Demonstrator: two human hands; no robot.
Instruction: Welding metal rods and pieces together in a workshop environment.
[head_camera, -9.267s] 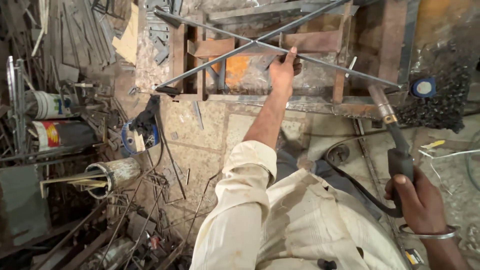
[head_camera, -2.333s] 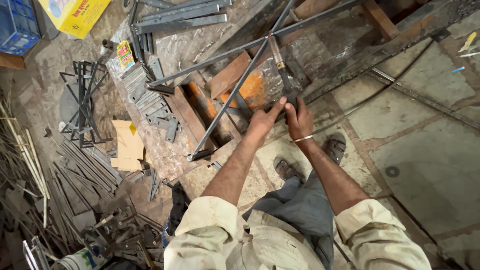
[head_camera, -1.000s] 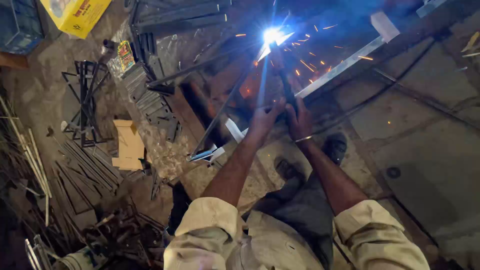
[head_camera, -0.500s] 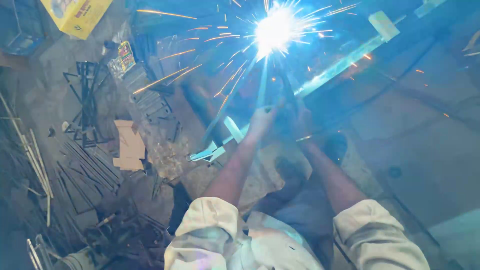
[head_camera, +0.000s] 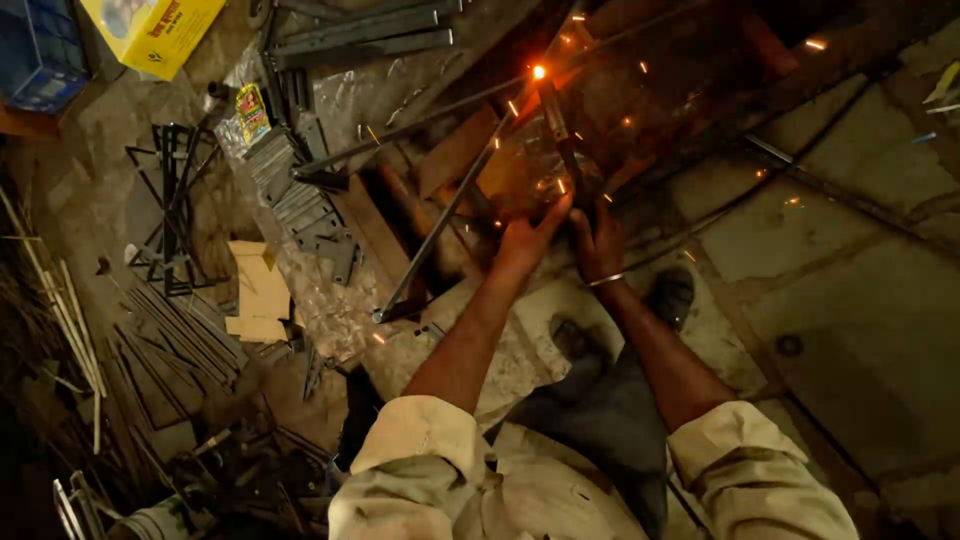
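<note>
Just beyond the fingertips of both hands, left hand (head_camera: 527, 240) beside right hand (head_camera: 598, 243): welding rod (head_camera: 556, 125) slanting away to a glowing weld point (head_camera: 539, 72). Left of the fingers, crossed steel bars (head_camera: 440, 215) over wooden planks (head_camera: 385, 225). Farther left, stacked metal brackets (head_camera: 300, 200), cardboard scrap (head_camera: 258, 290), wire frame (head_camera: 175, 200). Right of the fingers, cable (head_camera: 760, 185) across floor slabs (head_camera: 850, 300).
</note>
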